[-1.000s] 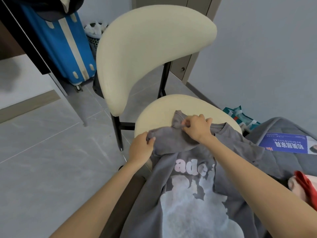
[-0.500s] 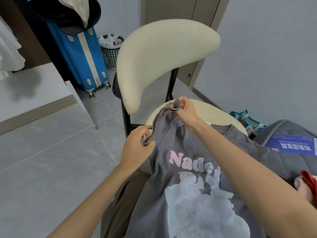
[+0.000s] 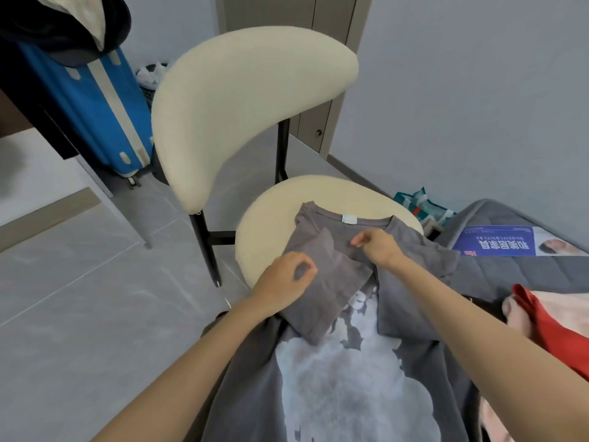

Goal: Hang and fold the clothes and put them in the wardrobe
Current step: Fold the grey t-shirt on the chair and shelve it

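Note:
A grey T-shirt (image 3: 334,371) with a white print lies face up across the cream chair seat (image 3: 271,215) and my lap, collar toward the chair back. Its left sleeve (image 3: 322,291) is folded inward over the chest. My left hand (image 3: 285,280) hovers on the folded sleeve's left edge with loosely curled fingers, and grey cloth shows through the gap between thumb and finger. My right hand (image 3: 374,245) pinches the fabric at the sleeve's upper edge, just below the collar.
The chair's curved cream backrest (image 3: 251,103) rises behind the seat. A blue suitcase (image 3: 95,106) stands at the back left by a dark wardrobe edge. On the right, a grey bed cover (image 3: 516,272) carries a blue leaflet (image 3: 510,245) and red and pink clothes (image 3: 554,327).
The shirt's shoulder, held up by both hands half a second ago, has been laid down on the seat with the sleeve folded inward. Both hands moved down and toward me.

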Demonstrator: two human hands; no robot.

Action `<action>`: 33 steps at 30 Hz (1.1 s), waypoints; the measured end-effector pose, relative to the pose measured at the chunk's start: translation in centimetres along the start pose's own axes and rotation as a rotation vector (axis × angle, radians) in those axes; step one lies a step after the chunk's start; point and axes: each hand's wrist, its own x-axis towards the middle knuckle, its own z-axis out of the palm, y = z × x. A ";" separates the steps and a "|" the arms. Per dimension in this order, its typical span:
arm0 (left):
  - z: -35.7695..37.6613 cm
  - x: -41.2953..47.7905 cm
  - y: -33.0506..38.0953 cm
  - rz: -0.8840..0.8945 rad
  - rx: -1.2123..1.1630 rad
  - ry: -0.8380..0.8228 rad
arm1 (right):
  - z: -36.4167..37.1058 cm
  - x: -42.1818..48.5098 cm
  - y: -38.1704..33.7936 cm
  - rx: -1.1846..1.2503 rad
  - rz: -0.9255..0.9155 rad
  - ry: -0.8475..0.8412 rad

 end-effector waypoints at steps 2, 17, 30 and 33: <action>-0.4 1.0 -0.8 -0.062 0.108 0.138 | 0.6 0.3 -1.1 0.044 -0.029 0.003; -1.5 4.2 -4.8 -0.333 0.176 -0.077 | 2.6 6.1 -8.4 0.151 0.098 -0.445; -3.1 3.5 -7.7 -0.660 -0.032 0.033 | 4.0 7.1 -8.3 -0.209 -0.053 -0.439; -3.4 2.8 -7.5 -0.639 0.053 0.017 | 3.6 6.8 -6.6 -0.255 -0.078 -0.401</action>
